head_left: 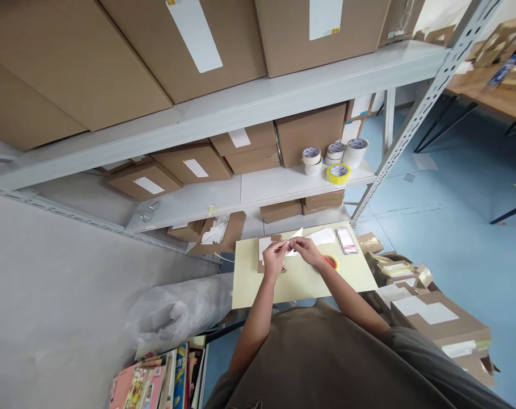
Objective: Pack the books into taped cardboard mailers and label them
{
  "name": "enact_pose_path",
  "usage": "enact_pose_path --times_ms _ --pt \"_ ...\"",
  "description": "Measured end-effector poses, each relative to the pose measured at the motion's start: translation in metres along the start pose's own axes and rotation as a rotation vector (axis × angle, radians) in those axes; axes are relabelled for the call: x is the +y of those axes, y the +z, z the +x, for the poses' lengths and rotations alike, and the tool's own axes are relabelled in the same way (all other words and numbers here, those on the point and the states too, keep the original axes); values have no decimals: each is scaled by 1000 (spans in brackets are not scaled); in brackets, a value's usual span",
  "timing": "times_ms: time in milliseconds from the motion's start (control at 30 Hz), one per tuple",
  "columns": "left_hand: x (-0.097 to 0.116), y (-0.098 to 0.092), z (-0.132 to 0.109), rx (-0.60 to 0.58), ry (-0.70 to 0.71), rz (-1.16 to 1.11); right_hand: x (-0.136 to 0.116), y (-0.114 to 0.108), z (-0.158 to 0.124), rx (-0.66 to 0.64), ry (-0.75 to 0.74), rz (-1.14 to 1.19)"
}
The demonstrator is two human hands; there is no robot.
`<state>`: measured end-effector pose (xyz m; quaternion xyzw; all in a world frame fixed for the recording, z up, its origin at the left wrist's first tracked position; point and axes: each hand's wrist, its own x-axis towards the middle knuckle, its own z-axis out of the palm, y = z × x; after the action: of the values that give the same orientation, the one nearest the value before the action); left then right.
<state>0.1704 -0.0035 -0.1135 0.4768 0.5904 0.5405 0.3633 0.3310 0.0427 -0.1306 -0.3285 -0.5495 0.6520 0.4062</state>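
Note:
Over the pale yellow tabletop [249, 287], my left hand [276, 251] and my right hand [306, 250] meet fingertip to fingertip. Both are closed in a pinch on a small white paper sheet [298, 233], whose corner sticks up beyond the fingers; whether it is a label I cannot tell. Beneath and beside my left hand lies a small cardboard box [261, 264] with a white patch on top, partly covered. A roll of tape [331, 262] in red and yellow rests by my right wrist. Beyond my right hand are white papers [323, 236] and a blurred-out rectangular item [347, 241].
A metal shelf [261, 190] with cardboard boxes [206, 170] stands ahead. White tape rolls [355, 153] and a yellow one [338, 174] sit on it. Bubble wrap [181, 307] and books [155, 380] are at left, cartons [440, 318] on the floor at right.

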Motion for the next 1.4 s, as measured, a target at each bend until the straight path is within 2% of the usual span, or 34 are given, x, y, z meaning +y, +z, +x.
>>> enact_pose_path --times_ms 233,400,533,700,833,967,1100,1200,1333,1400 --pt "8 24 -3 51 -124 -135 -5 -20 -5 35 -2 -39" --pt "7 36 -7 16 -93 -57 -11 -33 -10 44 -34 -159" --pt "5 41 -5 11 -145 -35 -15 -38 -12 61 -62 -255" --pt "0 45 0 107 -241 -168 -10 -40 -11 69 -77 -240" --pt "-4 45 2 2 -202 -175 -6 -41 -6 74 -66 -228" --pt "-9 36 3 22 -233 -175 -4 -36 0 20 -65 -219" --pt "-15 13 9 177 -322 -321 4 -23 5 40 -15 -138" --pt "-21 -1 13 261 -304 -334 10 -7 11 66 27 -72" --pt "-31 -12 17 140 -278 -302 16 21 22 134 72 -91" --pt "-38 -26 21 124 -289 -324 16 33 25 181 81 -95"
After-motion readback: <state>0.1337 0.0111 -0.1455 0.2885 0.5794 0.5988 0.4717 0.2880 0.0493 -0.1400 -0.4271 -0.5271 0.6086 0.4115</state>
